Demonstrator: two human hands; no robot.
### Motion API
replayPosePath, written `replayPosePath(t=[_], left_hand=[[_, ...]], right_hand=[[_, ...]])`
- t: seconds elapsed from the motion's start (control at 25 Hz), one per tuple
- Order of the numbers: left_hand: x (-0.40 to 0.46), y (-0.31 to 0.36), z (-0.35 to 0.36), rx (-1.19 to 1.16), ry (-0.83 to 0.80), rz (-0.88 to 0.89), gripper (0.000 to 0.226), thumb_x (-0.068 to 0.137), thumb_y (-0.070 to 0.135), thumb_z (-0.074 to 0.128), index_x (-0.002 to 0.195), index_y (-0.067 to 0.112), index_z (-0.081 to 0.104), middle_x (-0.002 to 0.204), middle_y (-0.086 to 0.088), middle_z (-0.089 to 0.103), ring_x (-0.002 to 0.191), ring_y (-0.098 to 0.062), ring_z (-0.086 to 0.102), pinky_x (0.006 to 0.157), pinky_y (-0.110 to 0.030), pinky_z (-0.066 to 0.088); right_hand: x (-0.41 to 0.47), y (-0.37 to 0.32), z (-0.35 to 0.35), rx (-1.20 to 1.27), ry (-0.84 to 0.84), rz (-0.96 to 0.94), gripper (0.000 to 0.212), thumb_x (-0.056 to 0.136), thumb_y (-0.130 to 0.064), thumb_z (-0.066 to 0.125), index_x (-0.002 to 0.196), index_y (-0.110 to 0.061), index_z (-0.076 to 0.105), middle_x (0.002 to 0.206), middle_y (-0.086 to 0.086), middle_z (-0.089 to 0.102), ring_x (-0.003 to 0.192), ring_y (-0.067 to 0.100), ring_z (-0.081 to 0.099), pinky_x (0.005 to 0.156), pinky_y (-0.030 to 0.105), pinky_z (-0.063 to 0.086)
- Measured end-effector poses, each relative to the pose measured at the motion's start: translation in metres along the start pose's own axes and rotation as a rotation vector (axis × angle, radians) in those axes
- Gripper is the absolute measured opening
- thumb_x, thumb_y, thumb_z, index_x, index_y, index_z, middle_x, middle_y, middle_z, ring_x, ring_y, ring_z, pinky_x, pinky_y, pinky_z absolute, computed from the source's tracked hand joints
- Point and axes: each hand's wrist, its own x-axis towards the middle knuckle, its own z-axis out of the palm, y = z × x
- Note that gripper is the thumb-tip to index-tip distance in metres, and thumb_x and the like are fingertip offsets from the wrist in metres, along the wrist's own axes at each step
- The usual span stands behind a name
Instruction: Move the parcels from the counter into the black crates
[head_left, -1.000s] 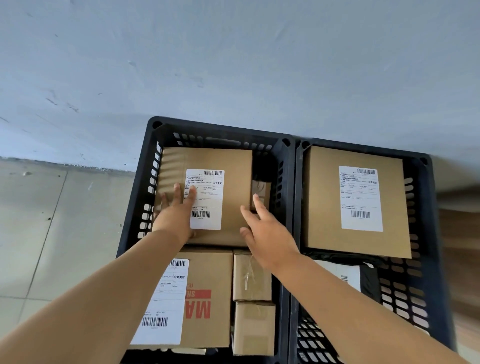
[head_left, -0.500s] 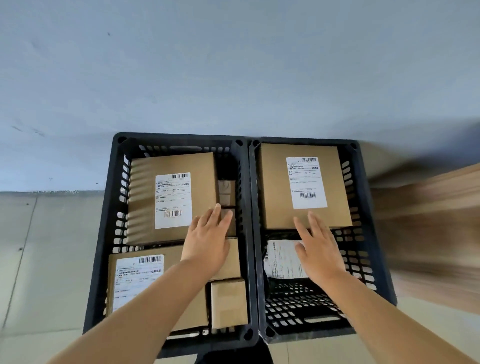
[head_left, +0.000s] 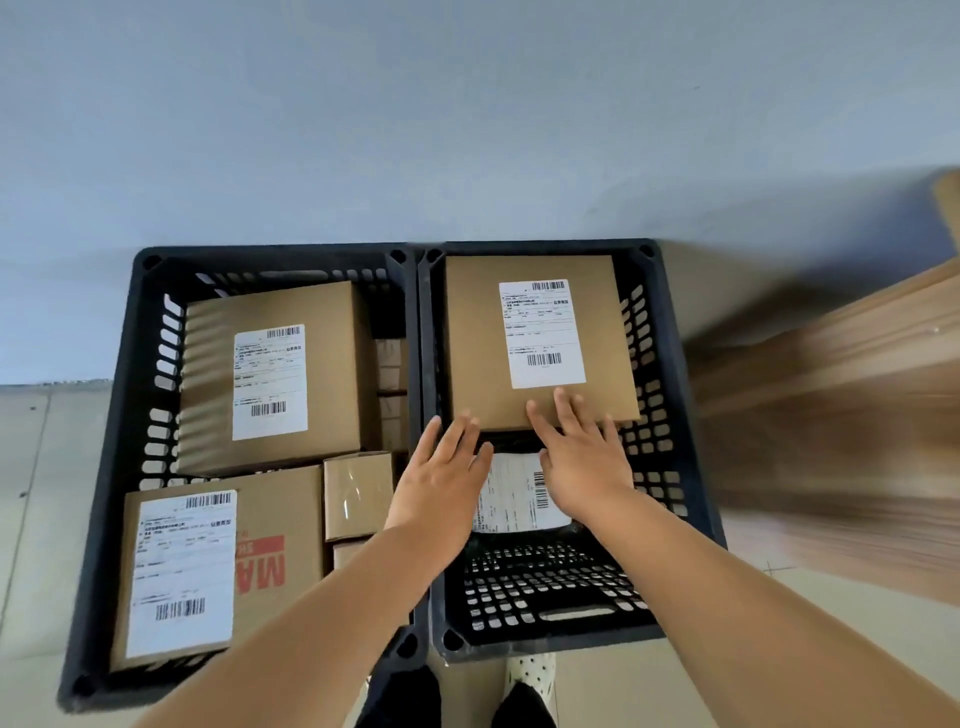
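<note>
Two black crates stand side by side on the floor against a wall. The left crate (head_left: 119, 467) holds a labelled brown box (head_left: 332, 364), a box with red print (head_left: 280, 519) and small boxes (head_left: 358, 493). In the right crate (head_left: 670, 415) lies a large labelled brown box (head_left: 478, 338) at the back, with a dark parcel bearing a white label (head_left: 514, 499) below it. My left hand (head_left: 447, 478) reaches over the divide, fingers straight, toward that box's near edge. My right hand (head_left: 582, 457) lies flat with its fingertips on the box's near edge.
A wooden counter (head_left: 841, 405) runs along the right, blurred. A grey-blue wall (head_left: 467, 130) rises behind the crates. Pale floor tiles (head_left: 36, 493) lie to the left. My feet (head_left: 519, 696) show below the crates. The front of the right crate shows bare mesh (head_left: 545, 587).
Both hands have shifted right from the left crate to the right one. The view has swung right, and the hands now sit at the near edge of the large box.
</note>
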Motion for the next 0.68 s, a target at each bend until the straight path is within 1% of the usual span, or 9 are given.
replayPosePath(t=[0.04, 0.12, 0.2, 0.28, 0.4, 0.48, 0.52, 0.68], left_hand=[[-0.004, 0.012, 0.004, -0.035, -0.037, 0.021, 0.068, 0.097, 0.023, 0.044, 0.153, 0.017, 0.006, 0.16, -0.011, -0.008, 0.146, -0.027, -0.018, 0.117, -0.044, -0.014], [-0.008, 0.035, 0.012, -0.114, -0.166, 0.021, 0.069, 0.099, 0.023, 0.042, 0.153, 0.023, 0.0, 0.16, -0.01, -0.015, 0.146, -0.026, -0.018, 0.118, -0.041, -0.01], [-0.005, 0.053, 0.019, -0.131, -0.28, -0.021, 0.073, 0.099, 0.03, 0.043, 0.152, 0.029, -0.008, 0.157, -0.01, -0.025, 0.144, -0.03, -0.024, 0.117, -0.044, -0.01], [0.003, 0.063, 0.025, -0.13, -0.35, -0.053, 0.077, 0.099, 0.034, 0.045, 0.151, 0.031, -0.011, 0.154, -0.011, -0.03, 0.141, -0.035, -0.028, 0.116, -0.047, -0.009], [0.013, 0.069, 0.029, -0.129, -0.375, -0.08, 0.078, 0.099, 0.029, 0.047, 0.151, 0.03, -0.011, 0.153, -0.013, -0.031, 0.139, -0.038, -0.029, 0.118, -0.049, -0.001], [0.017, 0.07, 0.031, -0.126, -0.411, -0.094, 0.078, 0.099, 0.023, 0.046, 0.151, 0.031, -0.01, 0.153, -0.012, -0.031, 0.14, -0.037, -0.028, 0.119, -0.047, 0.003], [0.017, 0.071, 0.032, -0.146, -0.402, -0.104, 0.077, 0.099, 0.02, 0.046, 0.151, 0.032, -0.01, 0.154, -0.011, -0.031, 0.14, -0.036, -0.028, 0.118, -0.047, 0.004], [0.017, 0.073, 0.026, -0.082, -0.407, -0.119, 0.073, 0.1, 0.023, 0.042, 0.151, 0.033, -0.01, 0.156, -0.01, -0.027, 0.144, -0.033, -0.021, 0.12, -0.045, 0.007]], right_hand=[[0.0, 0.005, -0.001, 0.01, -0.009, -0.029, 0.061, 0.103, -0.025, 0.026, 0.152, -0.032, -0.01, 0.158, 0.004, -0.025, 0.146, 0.023, -0.02, 0.119, 0.045, -0.006], [-0.002, 0.024, -0.001, -0.018, 0.011, -0.068, 0.064, 0.103, -0.024, 0.028, 0.151, -0.031, -0.014, 0.157, 0.006, -0.027, 0.144, 0.026, -0.025, 0.119, 0.046, -0.008], [-0.005, 0.049, 0.001, -0.07, 0.045, -0.058, 0.066, 0.103, -0.026, 0.029, 0.149, -0.032, -0.018, 0.155, 0.008, -0.031, 0.141, 0.031, -0.03, 0.118, 0.05, -0.009], [-0.004, 0.068, 0.003, -0.102, 0.051, -0.082, 0.065, 0.103, -0.027, 0.028, 0.15, -0.034, -0.017, 0.155, 0.008, -0.032, 0.142, 0.032, -0.028, 0.118, 0.051, -0.009], [-0.001, 0.076, 0.008, -0.106, 0.076, -0.133, 0.064, 0.103, -0.028, 0.029, 0.15, -0.036, -0.015, 0.156, 0.007, -0.028, 0.144, 0.031, -0.024, 0.118, 0.051, -0.008], [0.002, 0.081, 0.014, -0.106, 0.092, -0.146, 0.064, 0.103, -0.028, 0.029, 0.15, -0.036, -0.014, 0.157, 0.007, -0.027, 0.145, 0.031, -0.023, 0.117, 0.052, -0.008], [0.003, 0.082, 0.017, -0.092, 0.102, -0.146, 0.064, 0.103, -0.027, 0.03, 0.15, -0.036, -0.013, 0.157, 0.007, -0.026, 0.145, 0.031, -0.023, 0.117, 0.052, -0.008], [0.008, 0.087, 0.014, -0.101, 0.08, -0.152, 0.072, 0.1, -0.018, 0.037, 0.15, -0.037, -0.012, 0.158, 0.005, -0.025, 0.145, 0.029, -0.022, 0.117, 0.051, -0.009]])
